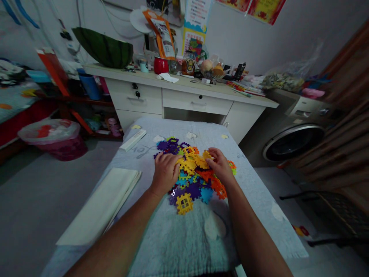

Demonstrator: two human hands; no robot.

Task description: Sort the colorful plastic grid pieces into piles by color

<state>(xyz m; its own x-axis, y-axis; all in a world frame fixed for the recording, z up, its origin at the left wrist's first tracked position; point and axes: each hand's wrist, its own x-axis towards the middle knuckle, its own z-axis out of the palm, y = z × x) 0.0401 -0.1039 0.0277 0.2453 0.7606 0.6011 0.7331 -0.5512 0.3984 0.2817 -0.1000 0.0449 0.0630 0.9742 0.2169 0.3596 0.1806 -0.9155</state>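
The left hand and right hand both grip the yellow tiles atop the pile at the table's middle; working them free likely needs a steady pull.

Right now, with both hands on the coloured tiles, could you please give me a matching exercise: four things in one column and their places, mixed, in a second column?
Things
1. watermelon
2. folded white cloth
3. washing machine
4. single yellow tile

Places
A. on the floor, right of the desk
B. at the near edge of the tile pile, closest to the person
C. on the left end of the desk top
D. on the table cover, left of the left hand

Pairs: 1-C, 2-D, 3-A, 4-B
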